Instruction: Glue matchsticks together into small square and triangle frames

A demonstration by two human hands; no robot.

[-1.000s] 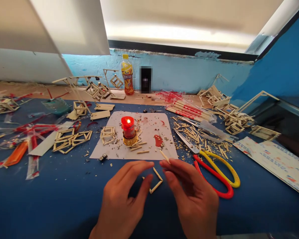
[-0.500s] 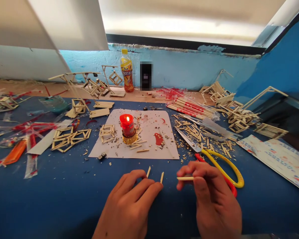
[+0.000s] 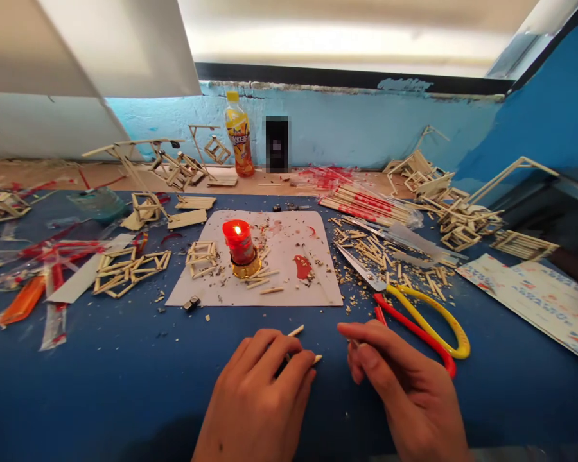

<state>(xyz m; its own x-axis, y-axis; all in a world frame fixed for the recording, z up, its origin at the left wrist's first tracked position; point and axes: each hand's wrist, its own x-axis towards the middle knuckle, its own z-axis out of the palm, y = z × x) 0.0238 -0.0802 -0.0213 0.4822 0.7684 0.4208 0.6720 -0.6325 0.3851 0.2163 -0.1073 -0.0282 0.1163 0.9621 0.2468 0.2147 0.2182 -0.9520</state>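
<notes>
My left hand (image 3: 262, 391) is closed palm down just above the blue table, fingers curled over short wooden sticks. The tip of one stick (image 3: 296, 331) pokes out past the fingers, and a second tip (image 3: 317, 359) shows beside the index finger. To the right, my right hand (image 3: 399, 385) pinches a short wooden stick (image 3: 353, 344) between thumb and fingers; most of it is hidden. Beyond the hands, a lit red candle (image 3: 239, 247) in a gold holder stands on a sheet of white paper (image 3: 192, 296). Scissors (image 3: 385, 289) with red and yellow handles lie beside my right hand.
Cut stick pieces (image 3: 376, 250) are scattered right of the paper. Stick frames (image 3: 130, 269) lie at left, near plastic wrappers (image 3: 55, 308). Bundled sticks (image 3: 366, 205), a drink bottle (image 3: 239, 138) and more stick structures (image 3: 462, 221) are toward the back. A patterned envelope (image 3: 534, 301) lies at right.
My right hand has turned, so its stick now barely shows. The two sticks under my left hand have tilted to the right. The view has shifted slightly.
</notes>
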